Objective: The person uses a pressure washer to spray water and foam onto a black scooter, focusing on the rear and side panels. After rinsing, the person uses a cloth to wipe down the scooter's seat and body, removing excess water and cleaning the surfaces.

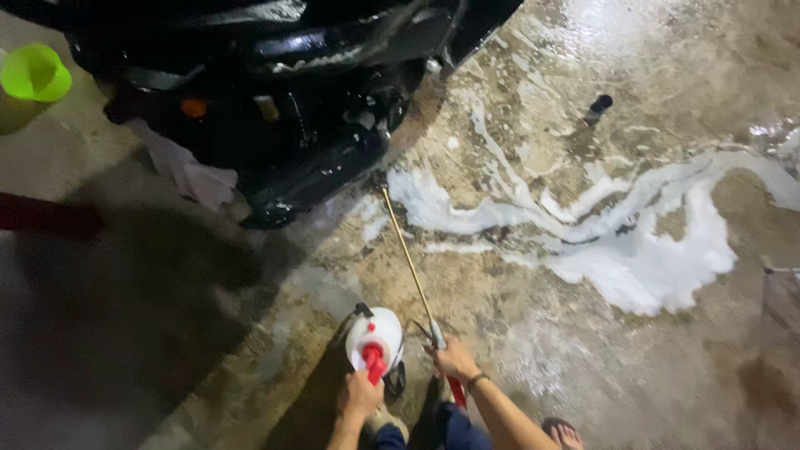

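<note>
Sprayer (375, 337), white tank with red pump handle, sits on wet concrete floor (533, 333) near bottom centre. Left hand (359, 394) closed around the red handle. Right hand (456, 358) closed on the spray wand (407, 257), thin brass tube pointing up-left toward black vehicle (275, 100). Forearms cut off by bottom edge; sandalled foot (562, 432) partly shown. White foam (633, 250) streaks right of wand. Dark blurred area left, unclear. Green bucket (33, 73) far top left, cropped.
</note>
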